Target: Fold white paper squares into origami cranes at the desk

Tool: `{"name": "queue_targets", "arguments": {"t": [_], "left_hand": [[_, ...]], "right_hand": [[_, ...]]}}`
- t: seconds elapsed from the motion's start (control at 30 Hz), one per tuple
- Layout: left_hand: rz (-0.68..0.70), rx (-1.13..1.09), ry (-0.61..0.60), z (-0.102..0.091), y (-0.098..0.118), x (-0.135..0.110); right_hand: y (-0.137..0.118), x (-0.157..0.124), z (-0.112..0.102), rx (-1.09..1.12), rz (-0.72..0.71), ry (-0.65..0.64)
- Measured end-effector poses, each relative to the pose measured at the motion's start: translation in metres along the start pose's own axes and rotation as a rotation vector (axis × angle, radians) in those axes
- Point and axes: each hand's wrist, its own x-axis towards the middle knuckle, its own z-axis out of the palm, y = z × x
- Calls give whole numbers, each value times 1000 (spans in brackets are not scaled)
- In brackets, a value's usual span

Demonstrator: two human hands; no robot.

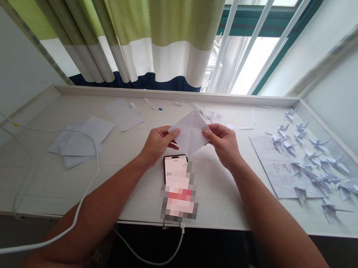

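Observation:
Between my hands a square sheet of white paper (190, 131) is held up above the desk, turned with one corner pointing away from me. A faint crease runs down its middle. My left hand (160, 142) pinches the left corner, thumb on top. At the right corner my right hand (221, 142) grips the sheet the same way, its thumb on the face and the fingers behind. Just below the paper lies a phone (178, 180) showing a timer, partly blurred out.
Stacks of white paper sheets (86, 138) and more loose sheets (123, 115) lie to the left. Several folded paper cranes (323, 178) stand at the right, some on a written sheet (271, 169). A white cable (98, 170) crosses my left arm. Paper scraps (149, 104) lie at the back.

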Motion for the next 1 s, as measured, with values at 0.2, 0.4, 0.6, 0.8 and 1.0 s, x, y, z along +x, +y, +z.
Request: {"name": "queue_targets", "arguments": {"t": [0.2, 0.4, 0.6, 0.8, 1.0], "left_hand": [[14, 6, 6, -3, 1, 0], [12, 57, -53, -7, 5, 4], [-34, -35, -104, -15, 10, 7], [37, 0, -157, -15, 10, 4], [248, 241, -61, -8, 0, 2]], "right_hand": [[0, 0, -4, -31, 83, -142], [5, 4, -7, 47, 56, -87], [-1, 2, -8, 121, 79, -114], [-8, -1, -9, 36, 33, -124], [-14, -1, -13, -164, -51, -182]]}}
